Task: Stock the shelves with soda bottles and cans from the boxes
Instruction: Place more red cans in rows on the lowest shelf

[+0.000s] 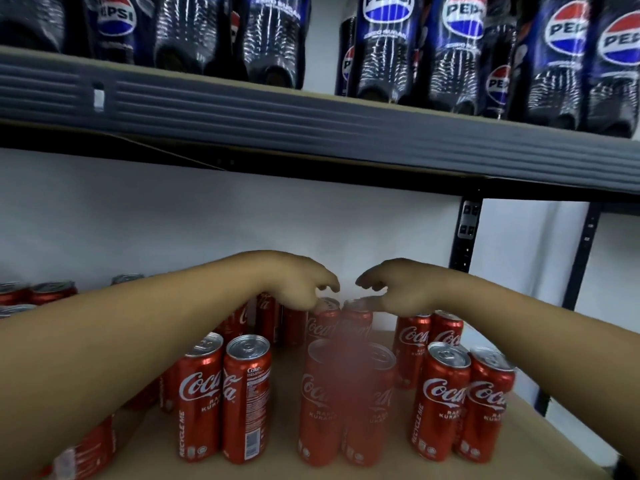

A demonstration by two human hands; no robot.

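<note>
Two Coke cans sit side by side, touching, in the middle of the shelf: the left can [323,322] and the right can [357,320]. They are your landmark. Your left hand [301,285] comes down over the left can, fingers curled and pinching its top rim. Your right hand [394,289] does the same on the right can, though blur softens the fingertips. Both forefingers stick out loosely toward each other above the lids.

This reads as the setting-down step, with the pair going in upright behind the front row. Both bases seem to be on the shelf board [277,452] or very near it, but the cans in front hide the contact.

Just in front of your pair stands a blurred front pair [320,400]. To its left is the left pair [246,393], and to its right the right pair [443,396]. More cans are packed behind and to the left of your pair.

Next, I'd say, let both rims go together and lift straight up. A sideways drag could tip these slim cans into their neighbours. Then it's back for more stock, and no box shows from here.

Above your pair runs the upper shelf [311,123], loaded with Pepsi bottles [384,46]. Up and to the right stands the black post [465,233].
</note>
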